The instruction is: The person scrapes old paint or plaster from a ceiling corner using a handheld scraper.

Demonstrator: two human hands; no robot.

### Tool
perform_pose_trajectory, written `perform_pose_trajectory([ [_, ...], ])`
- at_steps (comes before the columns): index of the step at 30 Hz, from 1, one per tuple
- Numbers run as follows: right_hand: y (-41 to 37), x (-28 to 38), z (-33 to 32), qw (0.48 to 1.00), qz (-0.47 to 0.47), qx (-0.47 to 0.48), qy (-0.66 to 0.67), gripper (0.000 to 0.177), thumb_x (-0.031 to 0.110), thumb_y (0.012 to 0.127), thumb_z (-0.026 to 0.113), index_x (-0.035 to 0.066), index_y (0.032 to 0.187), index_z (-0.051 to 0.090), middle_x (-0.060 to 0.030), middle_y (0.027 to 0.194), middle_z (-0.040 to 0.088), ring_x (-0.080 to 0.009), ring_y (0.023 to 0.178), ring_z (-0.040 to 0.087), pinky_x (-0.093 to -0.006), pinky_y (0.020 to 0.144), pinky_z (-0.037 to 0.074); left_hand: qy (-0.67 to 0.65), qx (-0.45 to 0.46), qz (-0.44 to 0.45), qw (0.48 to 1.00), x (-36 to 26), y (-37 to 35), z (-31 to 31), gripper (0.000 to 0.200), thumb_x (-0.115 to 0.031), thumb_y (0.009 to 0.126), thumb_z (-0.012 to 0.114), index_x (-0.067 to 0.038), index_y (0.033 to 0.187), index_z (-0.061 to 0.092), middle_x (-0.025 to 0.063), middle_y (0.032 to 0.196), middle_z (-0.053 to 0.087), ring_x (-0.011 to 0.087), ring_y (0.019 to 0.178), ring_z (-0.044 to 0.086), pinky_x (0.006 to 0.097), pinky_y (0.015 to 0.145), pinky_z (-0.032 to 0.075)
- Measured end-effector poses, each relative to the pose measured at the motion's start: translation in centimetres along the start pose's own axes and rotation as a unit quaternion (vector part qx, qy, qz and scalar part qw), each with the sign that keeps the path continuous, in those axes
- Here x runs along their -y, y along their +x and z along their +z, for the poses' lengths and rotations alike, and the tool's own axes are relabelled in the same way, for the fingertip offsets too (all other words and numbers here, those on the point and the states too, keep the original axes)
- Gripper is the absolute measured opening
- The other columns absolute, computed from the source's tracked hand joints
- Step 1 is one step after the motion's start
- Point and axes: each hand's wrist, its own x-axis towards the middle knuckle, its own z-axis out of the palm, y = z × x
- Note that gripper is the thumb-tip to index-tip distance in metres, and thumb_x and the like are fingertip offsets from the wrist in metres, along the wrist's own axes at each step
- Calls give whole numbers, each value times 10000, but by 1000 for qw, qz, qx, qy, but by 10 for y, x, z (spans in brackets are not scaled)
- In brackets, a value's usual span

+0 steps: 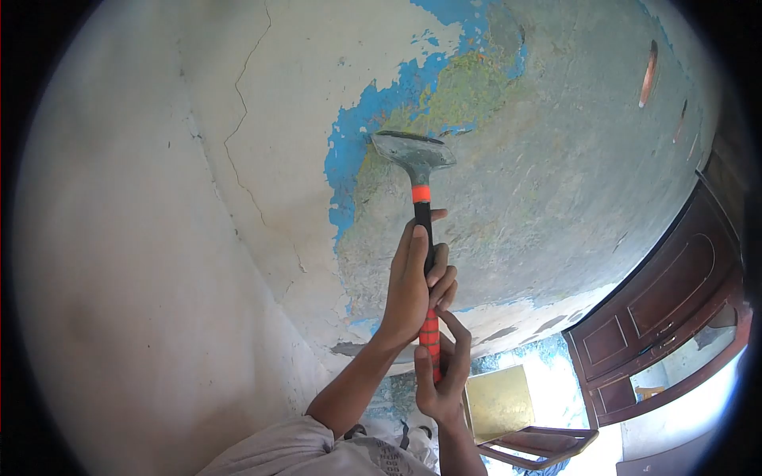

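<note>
A long-handled scraper (413, 155) stands upright in front of me, its wide grey head against the wall (484, 222) at the edge of the blue paint patch (349, 135). My left hand (413, 278) is wrapped around the black upper part of the handle, thumb pointing up along it. Below it, my right hand (442, 373) grips the red, dark-lined lower end of the handle (429, 337). Around the scraper head, cream paint gives way to blue paint, yellow-green patches and bare grey plaster.
A thin crack (230, 143) runs down the cream wall on the left. At lower right are a dark wooden cabinet (659, 309) with panelled doors, a yellowish panel (500, 403) and a wooden frame (548, 446). Reddish gouges (648, 75) mark the plaster at upper right.
</note>
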Motion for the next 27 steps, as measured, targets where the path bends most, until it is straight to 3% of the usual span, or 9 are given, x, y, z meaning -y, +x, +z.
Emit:
perform_pose_trajectory([
  [4, -1, 6, 10, 999, -13, -32, 0, 485, 118, 1008, 526, -127, 1387, 348, -203, 993, 629, -57, 607, 463, -234, 534, 334, 1, -2, -27, 1000, -5, 0, 4, 555, -472, 1113, 339, -35, 1452, 382, -60, 609, 300, 40, 418, 262, 228, 395, 335],
  [10, -4, -2, 13, 996, -70, -43, -24, 470, 120, 1013, 504, -145, 1369, 349, -230, 1040, 612, -68, 618, 486, -235, 527, 341, 7, -1, -42, 999, -11, 0, 8, 514, -443, 1121, 324, -42, 1434, 405, -60, 603, 290, 44, 419, 251, 233, 396, 326],
  [19, 4, 19, -6, 1000, -4, -5, -25, 460, 127, 1013, 516, -149, 1352, 372, -269, 1128, 609, -80, 639, 525, -235, 533, 363, -5, -30, -28, 999, -10, 2, 23, 524, -462, 1111, 364, -47, 1428, 410, -62, 604, 288, 42, 429, 242, 224, 395, 299],
  [22, 2, 19, -6, 998, -48, -26, -15, 450, 130, 1012, 521, -153, 1338, 393, -270, 1127, 608, -83, 656, 538, -236, 533, 361, -10, -35, -27, 999, -8, 1, 26, 515, -455, 1112, 365, -46, 1421, 413, -61, 607, 286, 43, 438, 247, 226, 402, 304],
  [25, 12, 21, -9, 996, -84, -28, -30, 440, 110, 1004, 523, -161, 1330, 405, -238, 992, 643, -76, 609, 524, -239, 517, 358, -13, -27, -24, 999, -6, 3, 26, 488, -436, 1120, 339, -50, 1408, 418, -56, 609, 282, 48, 449, 264, 238, 413, 323],
  [27, 12, 27, -14, 998, -45, -4, -39, 438, 96, 997, 527, -161, 1331, 409, -196, 858, 644, -72, 567, 508, -242, 502, 353, -26, -24, -22, 999, -8, 6, 28, 491, -443, 1119, 340, -52, 1406, 421, -56, 608, 278, 50, 449, 257, 239, 413, 317],
])
